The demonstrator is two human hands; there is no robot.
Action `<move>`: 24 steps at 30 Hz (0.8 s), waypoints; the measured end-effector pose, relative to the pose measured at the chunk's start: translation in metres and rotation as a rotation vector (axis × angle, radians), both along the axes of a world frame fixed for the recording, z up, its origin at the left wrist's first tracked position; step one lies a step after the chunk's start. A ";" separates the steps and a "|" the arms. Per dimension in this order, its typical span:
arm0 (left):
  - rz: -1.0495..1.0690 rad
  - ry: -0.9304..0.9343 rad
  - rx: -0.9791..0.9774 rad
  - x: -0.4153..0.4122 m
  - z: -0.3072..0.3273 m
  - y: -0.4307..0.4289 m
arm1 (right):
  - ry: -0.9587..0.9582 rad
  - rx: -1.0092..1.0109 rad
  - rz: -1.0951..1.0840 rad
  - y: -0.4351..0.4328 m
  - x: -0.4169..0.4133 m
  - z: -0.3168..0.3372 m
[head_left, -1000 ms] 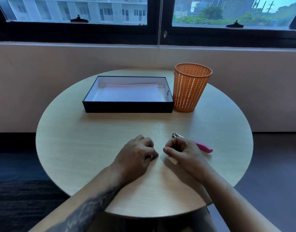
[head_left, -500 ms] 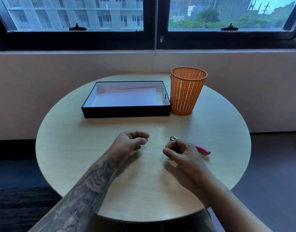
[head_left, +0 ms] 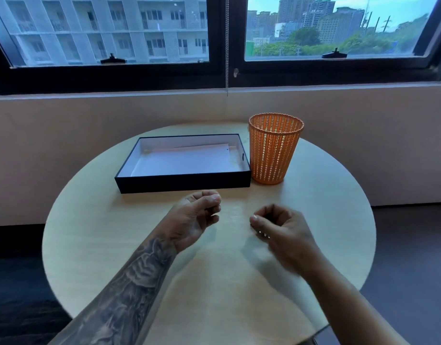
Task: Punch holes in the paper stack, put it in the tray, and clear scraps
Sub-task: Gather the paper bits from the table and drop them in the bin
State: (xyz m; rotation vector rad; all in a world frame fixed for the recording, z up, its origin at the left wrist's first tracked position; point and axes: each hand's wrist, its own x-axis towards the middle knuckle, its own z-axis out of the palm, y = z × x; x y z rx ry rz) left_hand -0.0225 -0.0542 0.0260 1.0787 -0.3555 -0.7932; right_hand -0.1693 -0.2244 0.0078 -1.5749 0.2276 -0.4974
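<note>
A black tray (head_left: pixel 182 181) with a white inside stands at the back of the round table (head_left: pixel 109 235). The white paper stack (head_left: pixel 189 160) lies flat in it. An orange mesh basket (head_left: pixel 274 150) stands upright against the tray's right end. My left hand (head_left: pixel 197 215) hovers in front of the tray, palm turned inward, thumb pinched against the fingertips. Whether anything is between them is too small to tell. My right hand (head_left: pixel 281 227), blurred, is curled over the hole punch (head_left: pixel 262 235). Only the punch's metal tip shows under the fingers.
The table's front edge is close to my body, with dark floor on both sides. A beige wall and a window sill run right behind the table. A blind chain (head_left: pixel 226 46) hangs down above the tray.
My left hand lifted off the table and moved away from the right hand toward the tray, turning palm-in. My right hand shifted over the pink punch, hiding its handle. The view tilted up.
</note>
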 end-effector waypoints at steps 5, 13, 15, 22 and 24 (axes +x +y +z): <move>0.033 -0.173 0.055 0.028 0.041 -0.043 | -0.109 -0.211 -0.080 -0.060 0.034 0.067; 0.119 -0.604 0.199 0.084 0.127 -0.142 | 0.040 -0.574 -0.266 -0.153 0.113 0.143; 0.135 -0.690 0.246 0.094 0.136 -0.162 | 0.188 -0.638 -0.236 -0.166 0.128 0.151; 0.080 -0.822 0.459 0.119 0.127 -0.198 | 0.325 -0.655 -0.174 -0.194 0.149 0.150; 0.058 -0.818 0.462 0.121 0.127 -0.201 | 0.329 -0.619 -0.134 -0.198 0.148 0.150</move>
